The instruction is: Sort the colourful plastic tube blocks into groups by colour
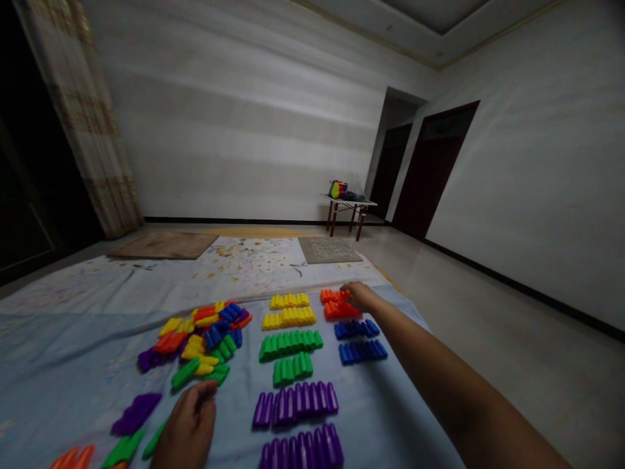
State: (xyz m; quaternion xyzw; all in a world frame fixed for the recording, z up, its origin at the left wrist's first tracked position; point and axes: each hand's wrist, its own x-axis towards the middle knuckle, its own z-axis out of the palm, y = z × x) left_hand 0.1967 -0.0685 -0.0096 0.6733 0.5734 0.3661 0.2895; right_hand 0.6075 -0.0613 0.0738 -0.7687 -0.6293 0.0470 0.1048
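Note:
My right hand (pixel 360 297) reaches to the far right rows, its fingers closed on an orange ribbed plastic piece (pixel 343 311) at the row's end. My left hand (pixel 188 423) is low on the cloth with fingers curled; whatever they hold, if anything, is hidden. Beside it lies a green piece (pixel 153 441). Just beyond that hand is a mixed heap of coloured pieces (pixel 208 335). Sorted rows stand in the middle: yellow pieces (pixel 290 317), green pieces (pixel 291 343) and purple pieces (pixel 303 404). Blue pieces (pixel 362 352) line up under the orange ones.
A pale blue and floral cloth (pixel 234 384) covers the surface. Loose purple (pixel 137 413) and orange pieces (pixel 73 458) lie at lower left. Two flat boards (pixel 163 245) rest at the far edge. A small table (pixel 349 200) with a colourful bag stands by the wall.

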